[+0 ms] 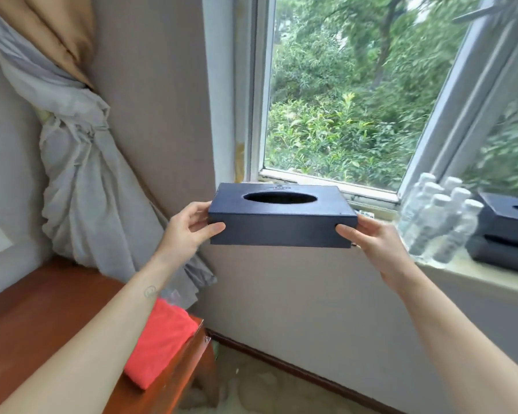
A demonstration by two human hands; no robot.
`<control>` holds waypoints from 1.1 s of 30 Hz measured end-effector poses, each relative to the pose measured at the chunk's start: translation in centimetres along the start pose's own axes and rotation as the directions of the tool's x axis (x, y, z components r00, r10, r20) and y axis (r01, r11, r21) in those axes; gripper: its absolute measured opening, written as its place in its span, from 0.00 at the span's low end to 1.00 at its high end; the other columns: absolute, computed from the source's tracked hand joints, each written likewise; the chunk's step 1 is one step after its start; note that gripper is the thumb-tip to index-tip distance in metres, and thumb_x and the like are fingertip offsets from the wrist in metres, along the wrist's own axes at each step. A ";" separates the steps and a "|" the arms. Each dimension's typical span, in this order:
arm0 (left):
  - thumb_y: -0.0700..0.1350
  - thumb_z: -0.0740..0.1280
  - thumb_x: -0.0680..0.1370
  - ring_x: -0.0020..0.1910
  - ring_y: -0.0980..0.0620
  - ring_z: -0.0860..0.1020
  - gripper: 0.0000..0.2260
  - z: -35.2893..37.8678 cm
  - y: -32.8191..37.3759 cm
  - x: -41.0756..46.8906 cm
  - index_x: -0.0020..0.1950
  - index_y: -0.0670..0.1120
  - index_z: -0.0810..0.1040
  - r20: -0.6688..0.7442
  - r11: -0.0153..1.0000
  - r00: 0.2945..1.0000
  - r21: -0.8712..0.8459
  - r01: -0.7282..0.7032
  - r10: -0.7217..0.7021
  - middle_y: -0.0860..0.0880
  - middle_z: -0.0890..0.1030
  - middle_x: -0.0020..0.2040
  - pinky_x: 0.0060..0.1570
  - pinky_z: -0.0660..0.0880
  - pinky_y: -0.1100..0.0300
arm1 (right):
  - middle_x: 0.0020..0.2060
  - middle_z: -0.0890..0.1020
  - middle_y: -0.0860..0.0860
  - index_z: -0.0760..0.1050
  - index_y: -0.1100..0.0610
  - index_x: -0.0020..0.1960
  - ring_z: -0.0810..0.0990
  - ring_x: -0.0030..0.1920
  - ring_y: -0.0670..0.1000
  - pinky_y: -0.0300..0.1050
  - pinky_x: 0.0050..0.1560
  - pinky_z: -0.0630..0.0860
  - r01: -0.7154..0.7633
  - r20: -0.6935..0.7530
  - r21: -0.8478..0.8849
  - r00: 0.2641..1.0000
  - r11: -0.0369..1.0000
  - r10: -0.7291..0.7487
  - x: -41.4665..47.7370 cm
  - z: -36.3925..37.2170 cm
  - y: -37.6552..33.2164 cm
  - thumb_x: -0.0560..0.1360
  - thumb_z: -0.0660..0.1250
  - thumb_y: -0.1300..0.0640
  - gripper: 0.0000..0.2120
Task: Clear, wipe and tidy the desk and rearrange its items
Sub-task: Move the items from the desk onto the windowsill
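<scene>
Both hands are clamped on a dark blue tissue box (pixel 281 218), the left hand (pixel 189 227) gripping its left end and the right hand (pixel 371 239) its right end, holding it level in the air in front of the window (pixel 350 94). On the windowsill (pixel 473 274) to the right stand clear water bottles (pixel 440 216) beside a second dark box (pixel 509 225). Below left, a red cloth (pixel 162 339) lies on the wooden counter (pixel 42 312), near a knotted grey curtain (pixel 81 162).

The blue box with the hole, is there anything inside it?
Only darkness shows through the oval hole of the blue box; no tissue pokes out. The lid hides whatever lies deeper inside.
</scene>
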State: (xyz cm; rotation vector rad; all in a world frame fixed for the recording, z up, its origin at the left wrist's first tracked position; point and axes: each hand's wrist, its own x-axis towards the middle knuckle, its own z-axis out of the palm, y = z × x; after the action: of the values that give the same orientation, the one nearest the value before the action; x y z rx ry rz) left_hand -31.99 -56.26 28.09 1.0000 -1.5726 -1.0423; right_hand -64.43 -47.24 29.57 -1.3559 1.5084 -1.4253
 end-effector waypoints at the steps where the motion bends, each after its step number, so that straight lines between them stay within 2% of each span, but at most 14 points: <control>1: 0.34 0.73 0.74 0.51 0.59 0.81 0.15 1.5 0.3 0.1 0.57 0.48 0.78 0.029 1.000 1.000 -0.015 -0.002 0.002 0.50 0.83 0.54 0.53 0.75 0.69 | 0.48 0.86 0.41 0.80 0.50 0.58 0.82 0.49 0.40 0.35 0.51 0.76 0.000 -0.026 -0.009 1.000 1.000 0.000 -0.6 -1.5 0.1 0.75 0.71 0.62 0.14; 3: 0.34 0.73 0.74 0.52 0.57 0.82 0.15 4.4 0.9 0.6 0.56 0.49 0.79 0.091 0.999 0.996 -0.048 -0.003 0.007 0.50 0.84 0.54 0.54 0.76 0.68 | 0.47 0.85 0.39 0.80 0.50 0.60 0.82 0.48 0.38 0.32 0.51 0.75 -0.008 -0.091 -0.024 0.996 1.000 0.006 -2.1 -4.3 0.3 0.75 0.71 0.62 0.15; 6: 0.36 0.74 0.74 0.55 0.56 0.82 0.16 8.4 1.9 1.3 0.59 0.46 0.79 0.194 0.996 0.980 -0.090 -0.013 0.030 0.51 0.84 0.55 0.54 0.76 0.66 | 0.50 0.85 0.42 0.80 0.51 0.61 0.82 0.51 0.40 0.36 0.55 0.75 -0.025 -0.197 -0.029 0.980 0.999 0.019 -4.9 -8.0 0.7 0.74 0.71 0.62 0.16; 8: 0.36 0.74 0.74 0.56 0.57 0.82 0.16 10.9 2.3 1.8 0.59 0.48 0.79 0.274 0.993 0.959 -0.108 -0.043 0.071 0.55 0.84 0.55 0.55 0.76 0.65 | 0.50 0.85 0.42 0.80 0.51 0.61 0.82 0.50 0.38 0.30 0.50 0.75 -0.034 -0.262 -0.034 0.965 0.999 0.024 -7.1 -9.9 0.7 0.75 0.70 0.62 0.16; 10: 0.36 0.74 0.74 0.55 0.59 0.82 0.16 13.5 2.7 2.0 0.59 0.47 0.79 0.345 0.990 0.935 -0.134 -0.040 0.085 0.56 0.84 0.55 0.52 0.76 0.67 | 0.51 0.85 0.42 0.79 0.51 0.62 0.82 0.50 0.37 0.28 0.49 0.74 -0.053 -0.339 -0.047 0.940 0.997 0.034 -9.0 -11.7 0.8 0.75 0.70 0.62 0.16; 13: 0.37 0.74 0.73 0.54 0.58 0.82 0.16 17.0 3.3 2.2 0.59 0.45 0.79 0.426 0.985 0.899 -0.169 -0.031 0.102 0.52 0.84 0.55 0.48 0.76 0.69 | 0.53 0.84 0.41 0.79 0.50 0.64 0.81 0.55 0.40 0.34 0.57 0.74 -0.102 -0.439 -0.065 0.896 0.993 0.063 -11.6 -14.2 0.9 0.75 0.71 0.59 0.18; 16: 0.36 0.75 0.73 0.54 0.55 0.83 0.15 19.8 3.7 2.3 0.59 0.44 0.79 0.494 0.976 0.858 -0.214 -0.035 0.140 0.50 0.85 0.55 0.47 0.77 0.67 | 0.53 0.85 0.42 0.79 0.52 0.64 0.81 0.56 0.43 0.37 0.57 0.73 -0.120 -0.547 -0.072 0.835 0.990 0.061 -14.0 -15.9 0.8 0.75 0.72 0.59 0.18; 18: 0.36 0.75 0.73 0.54 0.54 0.83 0.15 21.6 4.0 2.3 0.58 0.44 0.79 0.543 0.971 0.823 -0.234 -0.040 0.165 0.50 0.84 0.55 0.49 0.78 0.64 | 0.52 0.85 0.43 0.80 0.53 0.63 0.82 0.54 0.42 0.34 0.54 0.75 -0.127 -0.610 -0.082 0.791 0.989 0.051 -15.7 -16.3 0.8 0.75 0.71 0.59 0.17; 20: 0.36 0.75 0.73 0.54 0.55 0.83 0.15 23.2 4.1 2.1 0.58 0.43 0.79 0.591 0.968 0.783 -0.245 -0.054 0.193 0.50 0.84 0.55 0.52 0.79 0.63 | 0.50 0.84 0.40 0.78 0.52 0.63 0.82 0.48 0.35 0.26 0.46 0.74 -0.134 -0.659 -0.085 0.751 0.987 0.045 -17.4 -16.6 0.8 0.75 0.70 0.60 0.16; 23: 0.36 0.75 0.73 0.54 0.55 0.83 0.15 25.6 4.3 1.6 0.58 0.43 0.79 0.646 0.960 0.729 -0.273 -0.055 0.225 0.50 0.84 0.55 0.49 0.78 0.66 | 0.50 0.82 0.38 0.77 0.51 0.65 0.80 0.45 0.31 0.22 0.40 0.72 -0.162 -0.719 -0.088 0.694 0.983 0.050 -19.7 -17.2 0.7 0.76 0.69 0.59 0.17; 27: 0.35 0.75 0.73 0.52 0.56 0.83 0.14 28.6 5.0 1.3 0.57 0.43 0.79 0.690 0.951 0.675 -0.304 -0.057 0.261 0.49 0.84 0.54 0.47 0.77 0.67 | 0.53 0.82 0.39 0.77 0.52 0.66 0.79 0.50 0.34 0.27 0.45 0.72 -0.191 -0.777 -0.084 0.627 0.978 0.055 -21.6 -18.5 0.4 0.76 0.69 0.58 0.19; 31: 0.37 0.75 0.73 0.53 0.57 0.83 0.15 31.2 5.8 1.5 0.59 0.43 0.79 0.705 0.948 0.649 -0.305 -0.087 0.286 0.50 0.84 0.55 0.54 0.78 0.64 | 0.54 0.83 0.40 0.77 0.51 0.66 0.79 0.58 0.41 0.35 0.53 0.71 -0.199 -0.809 -0.084 0.585 0.976 0.050 -22.2 -20.4 0.4 0.76 0.70 0.57 0.19; 33: 0.38 0.75 0.73 0.52 0.60 0.82 0.15 32.4 6.0 1.9 0.59 0.43 0.79 0.707 0.948 0.645 -0.303 -0.092 0.289 0.52 0.84 0.54 0.53 0.78 0.66 | 0.54 0.84 0.40 0.78 0.51 0.66 0.79 0.58 0.43 0.36 0.55 0.71 -0.192 -0.817 -0.079 0.575 0.978 0.047 -21.9 -21.4 0.6 0.76 0.71 0.58 0.19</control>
State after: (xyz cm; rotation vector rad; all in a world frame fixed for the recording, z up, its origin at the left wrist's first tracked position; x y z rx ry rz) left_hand -64.57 -51.21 28.81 0.1832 -2.0761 -1.5622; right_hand -79.09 -20.31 29.08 -0.6077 2.2794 -2.0111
